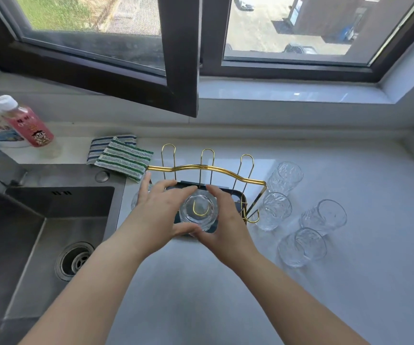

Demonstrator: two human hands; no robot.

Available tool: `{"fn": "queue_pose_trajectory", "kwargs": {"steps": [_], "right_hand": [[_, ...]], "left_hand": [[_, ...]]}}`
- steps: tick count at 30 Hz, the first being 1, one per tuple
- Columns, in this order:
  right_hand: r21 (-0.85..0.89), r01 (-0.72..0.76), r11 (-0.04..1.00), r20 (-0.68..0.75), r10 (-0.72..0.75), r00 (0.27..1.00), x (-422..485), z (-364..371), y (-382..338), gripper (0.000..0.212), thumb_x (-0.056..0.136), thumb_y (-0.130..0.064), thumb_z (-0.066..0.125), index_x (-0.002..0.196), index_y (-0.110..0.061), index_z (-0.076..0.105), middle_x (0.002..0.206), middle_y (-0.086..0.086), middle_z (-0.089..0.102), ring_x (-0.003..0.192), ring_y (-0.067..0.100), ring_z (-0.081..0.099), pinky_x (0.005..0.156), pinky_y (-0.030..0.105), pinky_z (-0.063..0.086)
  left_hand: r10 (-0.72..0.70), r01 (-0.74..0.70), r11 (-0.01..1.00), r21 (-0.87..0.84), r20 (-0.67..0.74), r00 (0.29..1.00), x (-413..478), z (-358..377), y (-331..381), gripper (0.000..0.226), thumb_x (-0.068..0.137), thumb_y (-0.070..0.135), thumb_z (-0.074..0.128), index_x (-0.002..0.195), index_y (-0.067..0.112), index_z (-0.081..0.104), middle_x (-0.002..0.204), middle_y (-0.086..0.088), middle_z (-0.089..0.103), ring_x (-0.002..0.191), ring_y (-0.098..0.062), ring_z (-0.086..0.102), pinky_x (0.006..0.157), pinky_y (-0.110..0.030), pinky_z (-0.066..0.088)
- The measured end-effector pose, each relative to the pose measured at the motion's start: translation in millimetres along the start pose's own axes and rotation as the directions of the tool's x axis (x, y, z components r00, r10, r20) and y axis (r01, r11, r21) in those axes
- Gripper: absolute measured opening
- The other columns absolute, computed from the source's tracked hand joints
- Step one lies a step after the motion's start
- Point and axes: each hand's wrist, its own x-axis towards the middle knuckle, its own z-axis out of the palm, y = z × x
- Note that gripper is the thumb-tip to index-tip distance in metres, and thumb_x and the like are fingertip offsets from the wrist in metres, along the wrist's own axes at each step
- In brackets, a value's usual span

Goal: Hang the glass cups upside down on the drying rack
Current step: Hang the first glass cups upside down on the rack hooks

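A gold wire drying rack (207, 168) with upright loop prongs stands on a dark tray (234, 195) in the middle of the counter. Both my hands hold one clear glass cup (198, 211) upside down over a front prong, whose gold loop shows through its base. My left hand (162, 207) grips the cup's left side and my right hand (222, 220) grips its right side. Another glass (134, 201) is partly hidden behind my left hand. Several more textured glass cups (324, 216) lie on their sides on the counter to the right of the rack.
A steel sink (26, 232) with a drain lies to the left. Striped cloths (123, 158) sit behind the rack's left end. A pink bottle (26, 123) and other bottles stand at the far left. An inward-swung window frame (179, 70) hangs over the back of the counter.
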Motion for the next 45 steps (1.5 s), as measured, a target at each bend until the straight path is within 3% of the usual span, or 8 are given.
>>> {"fn": "queue_pose_trajectory", "kwargs": {"steps": [7, 13, 19, 23, 26, 33, 42, 45], "right_hand": [[0.050, 0.001, 0.999, -0.007, -0.001, 1.000, -14, -3, 3, 0.085, 0.075, -0.025, 0.074, 0.141, -0.025, 0.020, 0.140, -0.010, 0.034, 0.130, 0.006, 0.036, 0.107, 0.023, 0.034], [0.081, 0.126, 0.989, -0.188, -0.109, 0.976, -70, -40, 26, 0.071, 0.075, -0.014, 0.071, 0.128, -0.043, 0.033, 0.128, -0.027, 0.044, 0.119, 0.001, 0.048, 0.098, 0.014, 0.040], [0.175, -0.095, 0.980, -0.575, 0.180, 0.798, -117, -83, 102, 0.071, 0.069, -0.009, 0.077, 0.111, -0.050, 0.038, 0.114, -0.026, 0.043, 0.104, 0.005, 0.050, 0.092, 0.014, 0.041], [0.223, -0.344, 0.912, -0.421, 0.408, 0.810, -122, -93, 150, 0.075, 0.068, -0.011, 0.079, 0.125, -0.026, 0.034, 0.122, -0.010, 0.038, 0.116, 0.015, 0.043, 0.100, 0.026, 0.033], [0.197, -0.403, 0.894, -0.274, 0.445, 0.853, -115, -92, 171, 0.079, 0.071, -0.019, 0.077, 0.135, -0.018, 0.031, 0.135, -0.004, 0.039, 0.128, 0.015, 0.038, 0.102, 0.023, 0.028], [0.279, -0.348, 0.895, -0.186, 0.406, 0.895, -97, -100, 176, 0.061, 0.071, -0.024, 0.070, 0.116, -0.048, 0.038, 0.126, -0.018, 0.052, 0.112, -0.009, 0.048, 0.082, -0.001, 0.034], [0.404, -0.270, 0.874, -0.140, 0.351, 0.926, -117, -129, 153, 0.068, 0.063, -0.032, 0.075, 0.119, -0.053, 0.042, 0.131, -0.027, 0.040, 0.120, -0.014, 0.039, 0.097, 0.016, 0.035], [0.664, -0.292, 0.689, 0.004, 0.387, 0.922, -124, -146, 133, 0.082, 0.055, -0.037, 0.081, 0.127, -0.044, 0.041, 0.134, -0.015, 0.049, 0.119, 0.003, 0.052, 0.090, 0.024, 0.049]], "left_hand": [[0.061, -0.070, 0.992, -0.104, -0.089, 0.994, -9, 7, 4, 0.089, 0.064, 0.072, 0.037, 0.139, 0.026, 0.031, 0.142, 0.007, 0.043, 0.137, -0.009, 0.024, 0.116, -0.033, -0.007], [0.134, -0.269, 0.863, -0.429, -0.318, 0.939, -29, 25, 55, 0.050, 0.076, 0.040, 0.057, 0.124, 0.032, 0.045, 0.119, 0.023, 0.052, 0.114, 0.009, 0.043, 0.100, -0.006, 0.030], [0.140, -0.084, 0.770, -0.633, 0.038, 0.989, -24, 77, 125, 0.059, 0.080, 0.037, 0.065, 0.131, 0.035, 0.036, 0.121, 0.030, 0.040, 0.110, 0.019, 0.036, 0.097, -0.003, 0.029], [0.082, 0.096, 0.778, -0.621, 0.252, 0.964, 11, 115, 155, 0.088, 0.077, 0.040, 0.069, 0.144, 0.022, 0.016, 0.151, 0.007, 0.026, 0.137, -0.009, 0.029, 0.113, -0.027, 0.027], [0.059, 0.148, 0.781, -0.607, 0.307, 0.950, 32, 136, 170, 0.098, 0.071, 0.037, 0.075, 0.145, 0.022, 0.011, 0.155, 0.004, 0.021, 0.140, -0.012, 0.024, 0.112, -0.026, 0.023], [0.036, 0.104, 0.789, -0.606, 0.214, 0.976, 54, 155, 187, 0.091, 0.065, 0.028, 0.078, 0.140, 0.026, 0.025, 0.144, 0.006, 0.036, 0.132, -0.010, 0.035, 0.099, -0.015, 0.026], [-0.025, 0.092, 0.762, -0.641, 0.113, 0.993, 28, 117, 185, 0.067, 0.059, 0.035, 0.078, 0.115, 0.038, 0.042, 0.116, 0.016, 0.053, 0.102, -0.005, 0.055, 0.086, -0.024, 0.047], [-0.045, 0.109, 0.604, -0.790, 0.102, 0.994, 5, 91, 177, 0.061, 0.057, 0.030, 0.079, 0.105, 0.042, 0.043, 0.109, 0.021, 0.055, 0.100, 0.001, 0.057, 0.081, -0.022, 0.052]]}}
